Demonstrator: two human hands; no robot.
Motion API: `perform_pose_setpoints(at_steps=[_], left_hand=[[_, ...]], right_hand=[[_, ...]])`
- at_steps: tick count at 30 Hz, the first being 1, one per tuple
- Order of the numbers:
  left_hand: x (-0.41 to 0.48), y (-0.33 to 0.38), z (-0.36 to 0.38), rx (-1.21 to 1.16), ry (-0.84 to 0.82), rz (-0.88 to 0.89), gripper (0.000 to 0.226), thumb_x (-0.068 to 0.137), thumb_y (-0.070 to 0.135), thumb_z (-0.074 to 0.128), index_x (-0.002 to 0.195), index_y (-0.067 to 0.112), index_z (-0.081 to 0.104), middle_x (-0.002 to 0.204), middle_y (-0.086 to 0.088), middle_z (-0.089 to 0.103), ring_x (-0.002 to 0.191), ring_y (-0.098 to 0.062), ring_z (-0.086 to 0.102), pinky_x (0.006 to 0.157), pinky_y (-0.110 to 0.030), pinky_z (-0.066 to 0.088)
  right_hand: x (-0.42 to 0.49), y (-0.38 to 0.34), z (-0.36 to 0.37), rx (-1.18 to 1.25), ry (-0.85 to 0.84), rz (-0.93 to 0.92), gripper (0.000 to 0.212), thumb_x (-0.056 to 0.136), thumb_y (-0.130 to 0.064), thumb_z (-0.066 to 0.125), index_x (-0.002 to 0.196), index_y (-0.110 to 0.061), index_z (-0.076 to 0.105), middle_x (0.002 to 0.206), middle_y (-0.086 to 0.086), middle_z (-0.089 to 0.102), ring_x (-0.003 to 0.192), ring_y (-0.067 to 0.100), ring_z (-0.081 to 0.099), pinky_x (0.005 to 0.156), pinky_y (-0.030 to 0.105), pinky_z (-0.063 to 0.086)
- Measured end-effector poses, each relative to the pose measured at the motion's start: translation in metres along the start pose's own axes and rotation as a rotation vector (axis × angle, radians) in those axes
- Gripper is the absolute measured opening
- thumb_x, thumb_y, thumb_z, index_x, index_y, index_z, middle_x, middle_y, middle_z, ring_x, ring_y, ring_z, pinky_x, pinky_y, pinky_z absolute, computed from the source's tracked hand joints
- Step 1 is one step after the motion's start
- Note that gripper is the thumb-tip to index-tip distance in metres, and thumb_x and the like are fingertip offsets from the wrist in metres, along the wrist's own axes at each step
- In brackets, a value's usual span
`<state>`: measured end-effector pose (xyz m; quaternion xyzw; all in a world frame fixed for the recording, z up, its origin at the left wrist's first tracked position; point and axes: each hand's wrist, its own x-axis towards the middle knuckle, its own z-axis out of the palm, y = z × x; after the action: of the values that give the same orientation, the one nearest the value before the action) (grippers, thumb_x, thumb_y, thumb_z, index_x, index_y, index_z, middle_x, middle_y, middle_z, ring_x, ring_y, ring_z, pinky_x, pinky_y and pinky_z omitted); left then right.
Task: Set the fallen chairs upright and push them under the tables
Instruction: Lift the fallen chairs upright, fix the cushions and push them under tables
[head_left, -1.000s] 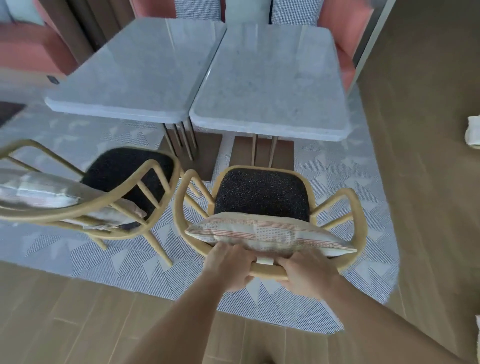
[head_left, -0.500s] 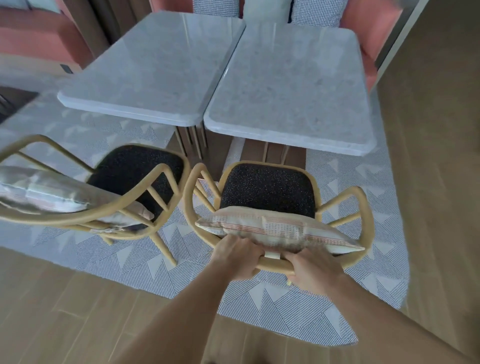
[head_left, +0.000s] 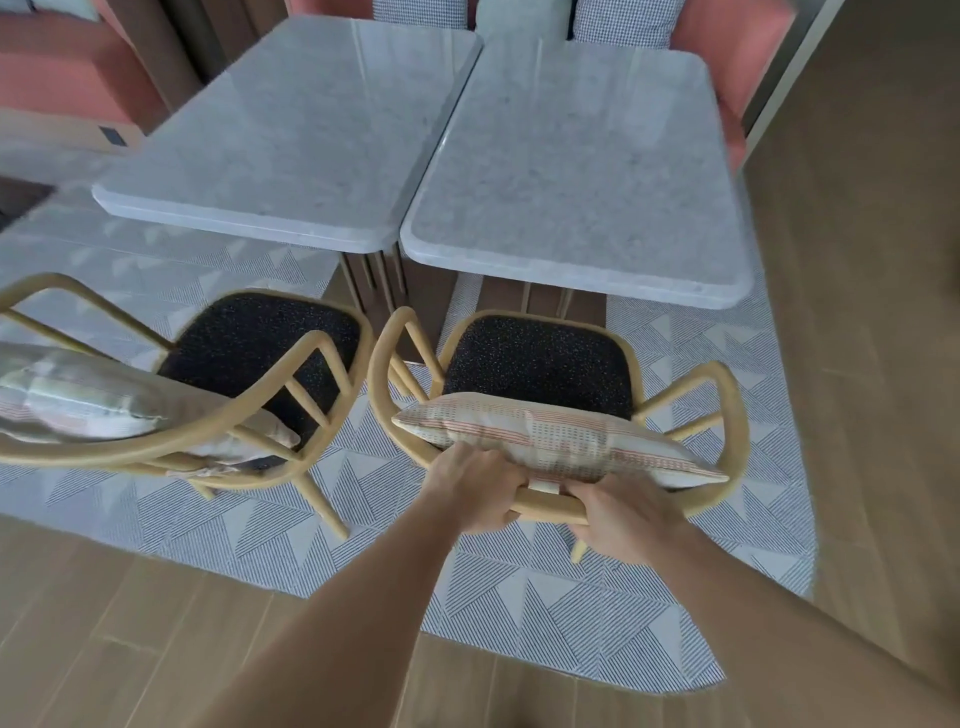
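Observation:
Two yellow wooden armchairs with black speckled seats stand upright on the rug. The right chair (head_left: 540, 358) faces the right marble table (head_left: 576, 171), its seat front just short of the table's near edge. My left hand (head_left: 475, 488) and my right hand (head_left: 621, 519) both grip the curved top rail of its backrest. A striped cushion (head_left: 556, 441) leans against that backrest. The left chair (head_left: 260, 343) stands at an angle in front of the left marble table (head_left: 291, 140), with a pale cushion (head_left: 78, 395) on it.
A patterned grey rug (head_left: 519, 613) lies under tables and chairs, on a wood floor (head_left: 857, 364). Brown table pedestals (head_left: 379, 280) stand under the table tops. An orange bench (head_left: 727, 52) with checked cushions runs behind the tables.
The right chair has slid forward toward the right table, with both hands staying on its back rail. The view has moved closer to the tables.

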<state>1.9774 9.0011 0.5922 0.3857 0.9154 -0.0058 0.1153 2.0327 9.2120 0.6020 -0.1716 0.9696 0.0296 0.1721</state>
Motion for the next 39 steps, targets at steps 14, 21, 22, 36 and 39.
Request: perform_pose_setpoints(at_steps=[14, 21, 22, 36, 39], left_hand=[[0.024, -0.003, -0.002, 0.05, 0.007, -0.036, 0.03, 0.097, 0.044, 0.06, 0.12, 0.029, 0.073, 0.113, 0.007, 0.072, 0.112, -0.02, 0.065, 0.092, -0.043, 0.054], [-0.007, 0.012, 0.005, 0.013, -0.026, -0.064, 0.022, 0.095, 0.04, 0.063, 0.111, 0.029, 0.073, 0.103, 0.007, 0.073, 0.103, -0.022, 0.068, 0.085, -0.042, 0.052], [-0.015, 0.013, 0.008, 0.015, -0.03, -0.065, 0.022, 0.095, 0.041, 0.063, 0.111, 0.029, 0.073, 0.103, 0.008, 0.073, 0.103, -0.021, 0.068, 0.084, -0.041, 0.052], [-0.038, 0.018, 0.013, 0.043, -0.02, -0.022, 0.026, 0.096, 0.044, 0.06, 0.11, 0.027, 0.074, 0.104, 0.007, 0.074, 0.109, -0.022, 0.066, 0.085, -0.038, 0.048], [-0.038, 0.019, 0.011, 0.018, -0.061, -0.046, 0.025, 0.097, 0.043, 0.06, 0.111, 0.027, 0.074, 0.105, 0.007, 0.074, 0.106, -0.023, 0.067, 0.086, -0.039, 0.049]], right_hand=[[0.014, 0.018, -0.009, -0.026, 0.01, 0.01, 0.039, 0.099, -0.052, 0.06, 0.133, -0.034, 0.063, 0.099, 0.002, 0.079, 0.093, 0.028, 0.073, 0.086, 0.041, 0.058], [-0.011, -0.003, 0.0, 0.016, 0.018, -0.014, 0.04, 0.098, -0.049, 0.063, 0.136, -0.036, 0.062, 0.094, -0.002, 0.079, 0.085, 0.024, 0.073, 0.072, 0.034, 0.053], [-0.017, -0.011, 0.001, 0.027, 0.015, -0.013, 0.04, 0.098, -0.048, 0.063, 0.136, -0.036, 0.062, 0.094, -0.002, 0.08, 0.085, 0.024, 0.074, 0.072, 0.034, 0.053], [-0.03, -0.025, 0.016, 0.0, -0.015, 0.019, 0.036, 0.098, -0.048, 0.058, 0.131, -0.033, 0.062, 0.101, 0.003, 0.078, 0.093, 0.028, 0.073, 0.087, 0.041, 0.058], [-0.028, -0.025, 0.017, -0.009, -0.013, 0.014, 0.037, 0.098, -0.049, 0.058, 0.13, -0.033, 0.062, 0.101, 0.002, 0.079, 0.093, 0.028, 0.074, 0.087, 0.041, 0.058]])
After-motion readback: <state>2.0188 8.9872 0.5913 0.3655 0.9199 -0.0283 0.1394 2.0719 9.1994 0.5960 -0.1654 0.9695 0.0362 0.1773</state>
